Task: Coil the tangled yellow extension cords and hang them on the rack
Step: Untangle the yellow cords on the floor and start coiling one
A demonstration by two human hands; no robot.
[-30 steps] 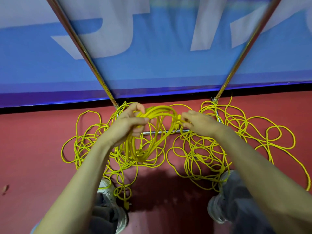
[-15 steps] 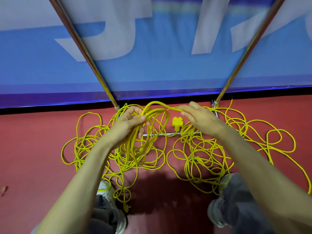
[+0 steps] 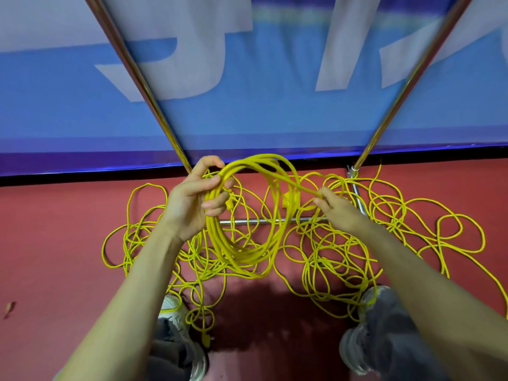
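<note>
My left hand [image 3: 192,200] grips the top left of a coil of yellow cord [image 3: 242,254] made of several loops, which hangs above the floor. My right hand [image 3: 334,206] pinches one strand leading from the coil's top down to the right. A yellow plug [image 3: 290,201] shows through the coil, just left of my right hand. Tangled yellow cord [image 3: 343,259] lies spread over the red floor on both sides. The rack's two metal poles [image 3: 132,70] slant upward from a low crossbar [image 3: 247,221].
A blue banner [image 3: 247,105] with white letters stands behind the rack. My two shoes [image 3: 365,350] are at the bottom, with cord loops lying against them. Another plug end [image 3: 205,339] rests by my left shoe. Bare red floor [image 3: 49,243] extends to the left.
My left hand has lifted the coil higher and the loops hang rounder. My right hand has moved right and down, drawing a strand away from the coil.
</note>
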